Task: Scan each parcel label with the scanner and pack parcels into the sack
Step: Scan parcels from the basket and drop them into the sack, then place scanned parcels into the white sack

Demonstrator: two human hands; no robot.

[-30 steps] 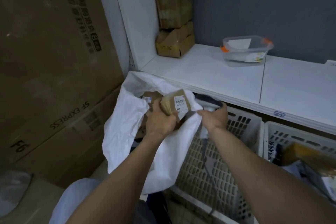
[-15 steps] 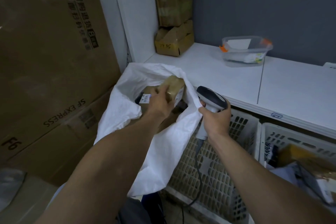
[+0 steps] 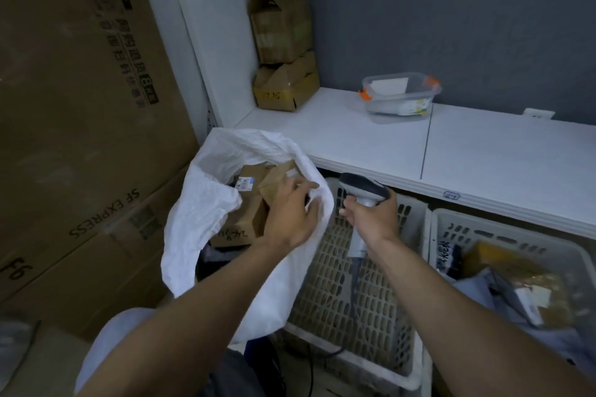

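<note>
Parcel: the small tan parcel (image 3: 273, 181) is inside the mouth of the sack (image 3: 206, 203), lying on top of the boxes (image 3: 243, 222) already in there. A second ago I had it up at the rim with its label facing me; it has since gone down and in.

Left hand: my left hand (image 3: 290, 214) lies over the parcel's near end, its fingertips (image 3: 310, 186) against the sack's right rim. The fingers are loosely bent; I cannot tell whether they still pinch the parcel or only rest on it.

Right hand: my right hand (image 3: 375, 222) is wrapped tight round the handle of the scanner (image 3: 362, 187). A second ago the scanner was tucked behind the sack's edge; now its head stands clear to the right of the sack, in front of the basket (image 3: 354, 287).

Reading: I judge this parcel scanned and as good as packed.

Next: let go, draw the left hand out without dragging the rim shut, then reach for a fresh parcel in the right basket (image 3: 458, 226), where more mail (image 3: 522, 287) lies.

Risk: the sack's mouth is floppy and may fold closed once the hand leaves.
</note>
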